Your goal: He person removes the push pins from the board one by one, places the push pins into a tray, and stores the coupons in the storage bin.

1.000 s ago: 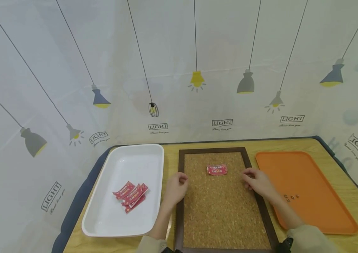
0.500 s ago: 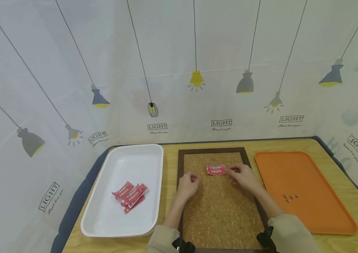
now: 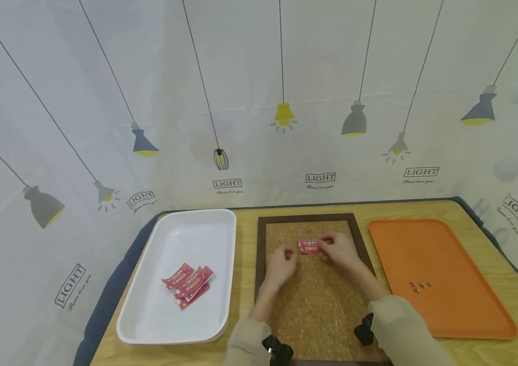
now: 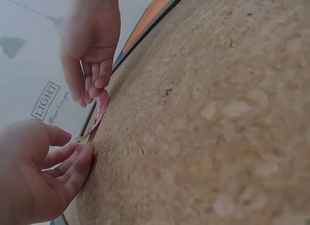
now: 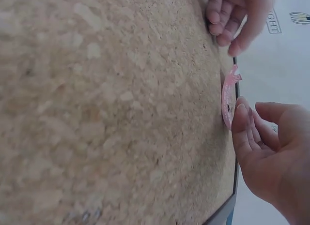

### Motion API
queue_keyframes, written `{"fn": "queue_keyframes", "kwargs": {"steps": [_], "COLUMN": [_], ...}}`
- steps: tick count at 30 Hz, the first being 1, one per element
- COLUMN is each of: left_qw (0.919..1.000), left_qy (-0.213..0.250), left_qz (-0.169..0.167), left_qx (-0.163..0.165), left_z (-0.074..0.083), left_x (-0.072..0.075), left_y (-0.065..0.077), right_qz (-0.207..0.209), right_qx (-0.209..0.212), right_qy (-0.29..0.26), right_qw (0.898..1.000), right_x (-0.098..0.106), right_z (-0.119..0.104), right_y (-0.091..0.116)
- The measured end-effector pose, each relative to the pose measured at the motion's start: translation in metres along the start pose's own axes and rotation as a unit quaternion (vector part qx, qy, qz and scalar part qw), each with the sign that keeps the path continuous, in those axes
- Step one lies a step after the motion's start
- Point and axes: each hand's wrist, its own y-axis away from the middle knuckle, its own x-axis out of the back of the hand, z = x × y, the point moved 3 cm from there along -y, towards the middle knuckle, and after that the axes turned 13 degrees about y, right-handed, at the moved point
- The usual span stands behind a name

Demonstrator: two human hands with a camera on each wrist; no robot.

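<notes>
A red paper coupon with printed lettering lies near the top of a cork board framed in dark brown. Its surface bows up from the cork, as the curved coupon in the right wrist view shows. The fingertips of my right hand touch and cover the coupon's right end; thumb and fingers stand apart. Just off the left end is my left hand, its fingers loosely bent and gripping nothing visible. In the left wrist view, my left hand partly hides the coupon's near end.
Left of the board stands a white tray holding several overlapping red coupons. To the right lies an orange tray with several small metal pieces. A printed lamp-pattern curtain hangs behind the wooden table.
Both hands have moved inward over the board. My right hand has come left onto the coupon's right end; my left hand has moved right and closer to its left end.
</notes>
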Motion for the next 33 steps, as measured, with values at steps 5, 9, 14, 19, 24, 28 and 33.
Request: {"fn": "queue_keyframes", "kwargs": {"steps": [5,9,14,19,24,28,33], "left_qw": [0.9989,0.9963,0.9880,0.9810,0.9796,0.9801,0.9809], "left_qy": [-0.020,-0.056,-0.102,-0.137,-0.146,-0.146,-0.143], "left_qz": [0.011,0.024,0.061,0.083,0.085,0.077,0.076], "left_qx": [0.040,0.061,0.098,0.110,0.109,0.110,0.109], "left_z": [0.001,0.003,0.004,0.005,0.005,0.003,0.002], "left_x": [-0.005,-0.008,-0.011,-0.015,-0.015,-0.015,-0.015], "left_y": [-0.007,-0.012,-0.014,-0.013,-0.012,-0.012,-0.012], "right_qz": [0.000,0.005,0.026,0.067,0.078,0.073,0.073], "right_qx": [-0.033,-0.040,-0.038,-0.058,-0.079,-0.100,-0.129], "right_qy": [0.000,-0.005,0.017,0.052,0.068,0.078,0.105], "right_qw": [0.999,0.999,0.999,0.995,0.991,0.989,0.983], "right_x": [-0.008,-0.013,-0.017,-0.018,-0.019,-0.021,-0.022], "right_z": [0.005,0.006,0.003,0.003,0.003,0.003,0.003], "right_y": [-0.008,-0.010,-0.011,-0.011,-0.013,-0.016,-0.018]}}
